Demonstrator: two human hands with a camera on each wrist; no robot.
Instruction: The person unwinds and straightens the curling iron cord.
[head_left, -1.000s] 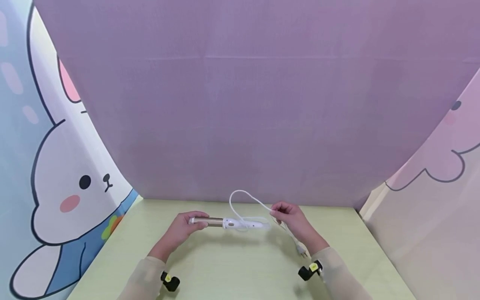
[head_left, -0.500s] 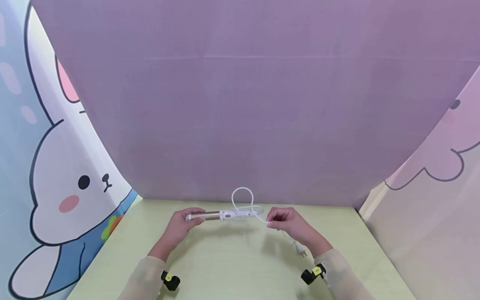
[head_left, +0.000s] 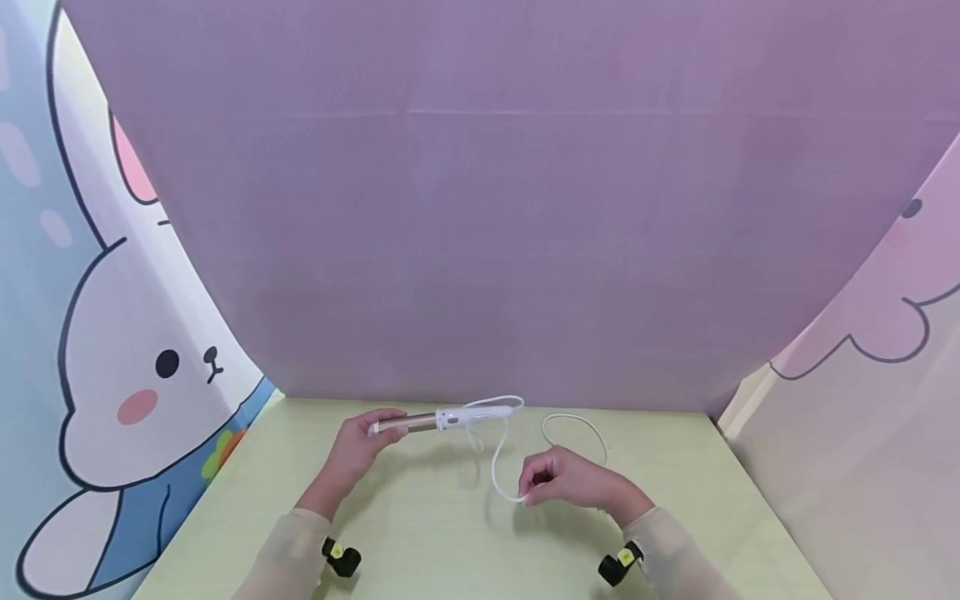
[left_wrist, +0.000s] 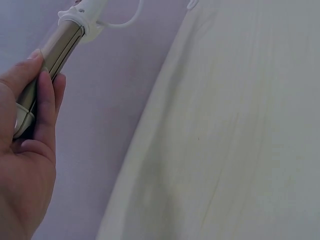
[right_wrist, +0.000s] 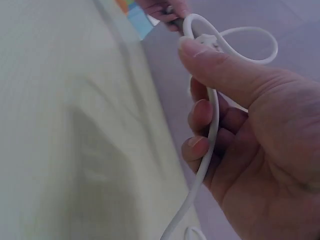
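Observation:
A curling iron (head_left: 453,418) with a white handle and a gold barrel is held above the table, its handle end tilted slightly up. My left hand (head_left: 360,450) grips it by the barrel near the white tip; the left wrist view shows thumb and fingers round the barrel (left_wrist: 62,45). From the handle end runs a white cord (head_left: 497,467), looping around the handle and sagging toward my right hand (head_left: 570,479). That hand pinches the cord between thumb and fingers, and the cord (right_wrist: 212,117) passes across the curled fingers in the right wrist view. The plug is hidden.
Pale wooden table (head_left: 420,533) lies below both hands. A purple cloth backdrop (head_left: 480,250) rises behind its far edge, with cartoon-printed cloth (head_left: 150,333) at the left. More of the cord loops (head_left: 573,416) behind the right hand.
My right hand has moved down and slightly left with the cord, drawing it below the iron. The iron has risen slightly and tilted handle-up. The plug has gone out of sight.

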